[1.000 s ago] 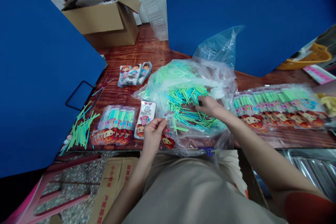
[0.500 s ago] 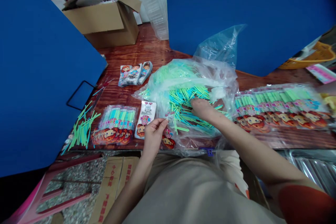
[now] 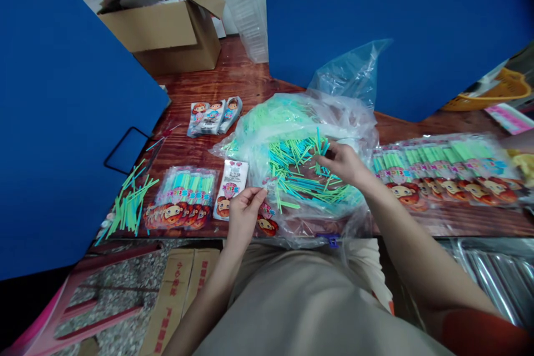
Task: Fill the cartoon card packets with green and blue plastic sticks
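L hand (image 3: pixel 246 217): fingers closed, pinching 1 small clear pkt (image 3: pixel 270 183) just above the bag's near edge. R hand (image 3: pixel 340 164): fingers pinched on a few green & blue sticks (image 3: pixel 304 178), right over the heap, which lies inside 1 clear bag (image 3: pixel 308 228) mid-counter (image 3: pixel 246 75). Also on counter: 3 cartoon pkts (image 3: pixel 212 117) beyond the bag, 1 white card pkt (image 3: pixel 231 189) by L hand, 1 stick strip (image 3: pixel 181 200) left of that, 1 long strip (image 3: pixel 446 172) right of the bag, 1 loose stick pile (image 3: pixel 129 203) far left. 1 open carton (image 3: pixel 167 28) past the counter.
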Action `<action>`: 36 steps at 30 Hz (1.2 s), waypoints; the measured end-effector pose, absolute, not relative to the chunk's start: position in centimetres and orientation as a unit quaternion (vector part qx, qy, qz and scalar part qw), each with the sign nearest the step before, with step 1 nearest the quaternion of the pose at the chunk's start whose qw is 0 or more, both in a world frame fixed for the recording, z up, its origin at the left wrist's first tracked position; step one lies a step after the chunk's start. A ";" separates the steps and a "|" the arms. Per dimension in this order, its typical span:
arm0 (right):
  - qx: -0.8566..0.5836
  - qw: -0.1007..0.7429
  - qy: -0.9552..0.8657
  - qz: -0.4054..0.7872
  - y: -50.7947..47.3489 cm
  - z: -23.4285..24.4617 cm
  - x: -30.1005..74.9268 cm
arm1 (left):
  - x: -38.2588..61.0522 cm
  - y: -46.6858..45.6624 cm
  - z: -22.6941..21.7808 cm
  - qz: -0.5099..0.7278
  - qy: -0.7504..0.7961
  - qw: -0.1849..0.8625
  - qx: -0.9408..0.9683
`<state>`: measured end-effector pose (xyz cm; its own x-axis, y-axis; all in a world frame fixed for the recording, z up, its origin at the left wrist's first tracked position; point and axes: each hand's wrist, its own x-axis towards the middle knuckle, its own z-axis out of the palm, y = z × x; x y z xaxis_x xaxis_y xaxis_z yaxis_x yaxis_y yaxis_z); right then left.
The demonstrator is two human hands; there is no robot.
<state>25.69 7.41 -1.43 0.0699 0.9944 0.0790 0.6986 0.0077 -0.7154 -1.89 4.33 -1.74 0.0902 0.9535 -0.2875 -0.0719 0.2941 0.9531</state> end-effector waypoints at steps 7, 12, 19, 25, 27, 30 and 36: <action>-0.672 0.326 -0.614 0.256 6.3 -4.2 24.4 | -1.4 4.3 -1.4 0.421 0.511 0.617 0.426; -0.671 0.345 -0.614 0.230 6.2 -4.6 24.2 | -1.2 4.3 -1.2 0.422 0.507 0.618 0.427; -0.673 0.384 -0.579 0.253 6.2 -4.8 23.9 | -0.8 4.3 -1.2 0.408 0.503 0.618 0.446; -0.590 0.553 -0.402 0.430 5.8 -2.6 22.5 | -0.1 4.3 -0.6 0.394 0.504 0.599 0.482; -0.535 0.612 -0.345 0.469 5.6 -1.1 21.9 | 0.2 4.3 -0.4 0.384 0.504 0.600 0.488; -0.452 0.659 -0.280 0.532 5.4 1.1 21.1 | 0.8 4.2 -0.2 0.377 0.504 0.607 0.486; -0.420 0.636 -0.285 0.582 4.7 2.8 19.6 | 1.6 4.1 -0.1 0.380 0.490 0.628 0.471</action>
<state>19.59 4.73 2.79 0.1614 0.9787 -0.1265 -0.5003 -0.0294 -0.8654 1.65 4.07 -0.11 0.2307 0.9381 -0.2584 -0.0151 0.2690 0.9630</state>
